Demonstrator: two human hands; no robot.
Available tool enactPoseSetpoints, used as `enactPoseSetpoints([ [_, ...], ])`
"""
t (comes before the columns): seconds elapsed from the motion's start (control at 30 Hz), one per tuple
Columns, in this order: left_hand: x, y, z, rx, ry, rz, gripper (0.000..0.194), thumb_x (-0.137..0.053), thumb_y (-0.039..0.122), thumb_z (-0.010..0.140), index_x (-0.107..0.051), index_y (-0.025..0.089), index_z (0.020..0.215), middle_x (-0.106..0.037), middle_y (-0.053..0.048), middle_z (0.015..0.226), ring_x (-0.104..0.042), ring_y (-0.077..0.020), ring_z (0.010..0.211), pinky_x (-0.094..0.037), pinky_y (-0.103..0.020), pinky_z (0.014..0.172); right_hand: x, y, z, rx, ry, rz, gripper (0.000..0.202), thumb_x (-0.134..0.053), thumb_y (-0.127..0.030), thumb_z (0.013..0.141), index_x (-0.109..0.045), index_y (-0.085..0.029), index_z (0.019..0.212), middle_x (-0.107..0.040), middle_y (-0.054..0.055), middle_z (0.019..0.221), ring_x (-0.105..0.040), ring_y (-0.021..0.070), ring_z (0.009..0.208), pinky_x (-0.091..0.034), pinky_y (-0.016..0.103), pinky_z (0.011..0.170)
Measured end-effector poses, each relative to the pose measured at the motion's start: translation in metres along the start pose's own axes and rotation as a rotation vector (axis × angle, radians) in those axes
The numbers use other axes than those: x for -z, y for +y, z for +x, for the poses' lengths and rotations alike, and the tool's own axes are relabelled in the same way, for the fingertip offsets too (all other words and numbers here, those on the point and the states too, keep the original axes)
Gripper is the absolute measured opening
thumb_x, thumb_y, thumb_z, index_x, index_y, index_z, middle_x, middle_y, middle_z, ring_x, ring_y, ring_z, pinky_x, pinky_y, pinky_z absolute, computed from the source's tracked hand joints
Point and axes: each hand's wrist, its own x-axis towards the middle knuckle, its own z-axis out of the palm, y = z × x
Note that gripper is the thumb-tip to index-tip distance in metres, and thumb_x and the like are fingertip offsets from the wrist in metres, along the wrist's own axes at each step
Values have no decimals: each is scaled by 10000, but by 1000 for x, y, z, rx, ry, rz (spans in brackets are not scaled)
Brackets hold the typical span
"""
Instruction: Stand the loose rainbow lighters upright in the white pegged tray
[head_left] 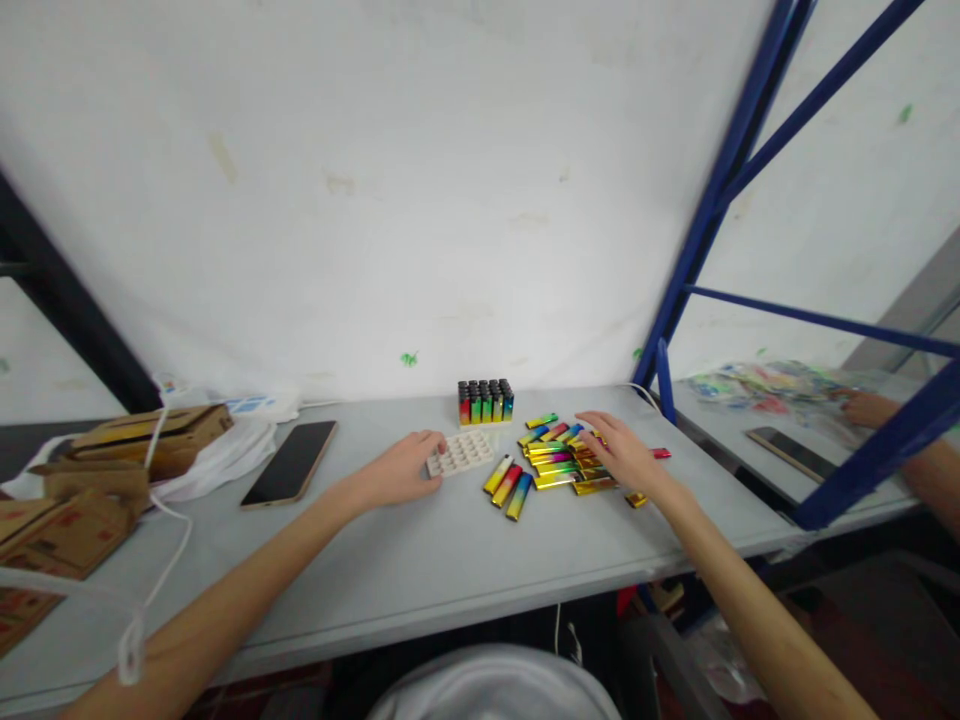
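Note:
My left hand (401, 469) grips the left end of a white tray (465, 453) with rows of round holes, lying flat on the table. The tray's holes look bare. My right hand (619, 450) is over a loose pile of shiny multicoloured lighters (553, 467), its fingers stretched out and apart. Whether its fingertips touch a lighter I cannot tell. Three lighters (508, 487) lie side by side between the tray and the pile. Behind the tray stands a block of upright lighters (486, 402) with black tops, set in a white base.
A phone (291, 463) lies left of my left hand. Opened cardboard boxes (142, 445), white plastic and a cord crowd the left end. A blue metal frame (694, 255) rises at the right. Beyond it, another person's hand (870, 410) is near a blurred heap and a second phone (795, 455).

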Motion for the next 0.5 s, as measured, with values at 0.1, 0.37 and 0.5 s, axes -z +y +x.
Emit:
enactPoseSetpoints([
  [0.1, -1, -4, 23, -31, -50, 32, 344, -619, 235, 766, -579, 191, 1104, -675, -110, 1148, -638, -310, 1134, -514, -393, 982, 16, 46, 4, -88, -63, -60, 426, -482, -336, 1004, -716, -165, 1316, -711, 180, 1330, -681, 311, 1209, -498, 477, 1109],
  [0.37, -7, -14, 48, -86, -46, -20, 502, -681, 277, 748, -612, 185, 1236, -691, -116, 1262, -644, -322, 1214, -502, -409, 1075, 24, 85, -4, -142, -146, -14, 380, -626, -401, 887, -804, -161, 1122, -801, 155, 1116, -740, 302, 970, -560, 390, 905],
  [0.5, -17, -23, 38, -95, 57, -112, 613, -696, 470, 840, -572, 190, 1371, -644, -142, 1408, -601, -334, 1311, -447, -451, 1161, 24, 70, -3, -172, -49, 59, 408, -623, -528, 900, -829, -183, 967, -816, 139, 939, -727, 276, 812, -552, 357, 777],
])
